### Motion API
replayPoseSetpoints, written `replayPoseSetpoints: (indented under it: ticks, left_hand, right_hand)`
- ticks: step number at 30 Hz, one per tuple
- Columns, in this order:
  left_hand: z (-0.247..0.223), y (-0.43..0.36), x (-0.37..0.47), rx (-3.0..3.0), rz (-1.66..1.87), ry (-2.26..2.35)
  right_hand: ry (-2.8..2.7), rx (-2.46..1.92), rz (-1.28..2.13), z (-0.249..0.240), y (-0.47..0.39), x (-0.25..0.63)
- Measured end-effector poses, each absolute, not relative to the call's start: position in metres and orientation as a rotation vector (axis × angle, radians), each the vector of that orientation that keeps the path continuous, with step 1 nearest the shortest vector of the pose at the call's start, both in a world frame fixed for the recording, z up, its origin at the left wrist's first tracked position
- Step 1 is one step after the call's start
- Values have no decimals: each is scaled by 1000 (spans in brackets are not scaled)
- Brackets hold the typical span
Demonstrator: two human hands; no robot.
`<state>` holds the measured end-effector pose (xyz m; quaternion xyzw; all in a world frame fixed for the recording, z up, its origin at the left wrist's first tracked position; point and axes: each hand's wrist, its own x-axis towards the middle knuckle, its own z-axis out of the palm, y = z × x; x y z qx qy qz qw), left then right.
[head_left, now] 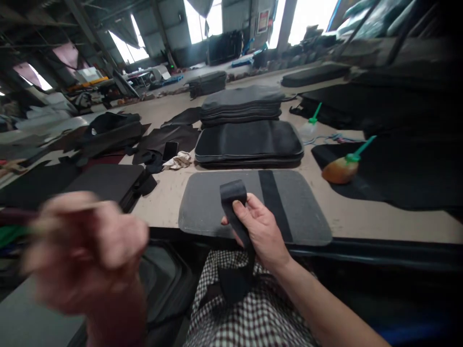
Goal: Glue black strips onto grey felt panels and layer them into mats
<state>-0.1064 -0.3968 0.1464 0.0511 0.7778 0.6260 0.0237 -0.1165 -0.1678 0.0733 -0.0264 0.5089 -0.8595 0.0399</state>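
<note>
My right hand (259, 230) grips a black strap (233, 198) above the near table edge; its top end folds over my fingers and the rest hangs down onto my checked lap. Just beyond lies a grey pad (202, 205) bearing a black strip (272, 195) stuck lengthwise. My left hand (85, 248) is raised at the lower left, heavily blurred by motion; a thin stick-like object seems to run through it, but I cannot tell what it is.
A stack of black pads (249, 142) sits behind the grey pad, with a grey stack (241, 103) further back. Two glue bottles with green nozzles (342, 168) (310, 126) stand to the right. Dark panels (104, 180) and cloth scraps lie at the left.
</note>
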Motion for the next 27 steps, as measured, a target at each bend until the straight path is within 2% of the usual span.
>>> replayPoseSetpoints:
  ticks: [3,6,9,11,17,22,27]
  left_hand:
    - [117,-384,-135,232,1879,2244]
    - [77,-369,-159,220,1715,1846]
    - [53,-359,-173,66,1837,1549]
    - [48,-357,-183,12,1910,1535]
    - [35,-364,-228,12,1830,1787]
    - [23,-372,-281,240,1513,2099]
    - [19,-358,-340,843,955,2776]
  right_hand:
    - [1701,-122,-2580,72,-164,-115]
    - [1781,-244,-2428,63,-164,-113]
    - [1939,-248,-2235,49,-166,-113]
    - [2044,-182,-2114,41,-168,-112]
    - [2250,-143,-1924,27,-165,-105]
    - [2439,-113,-1789,10,-160,-97]
    - [2343,-149,-1837,7,-162,-106]
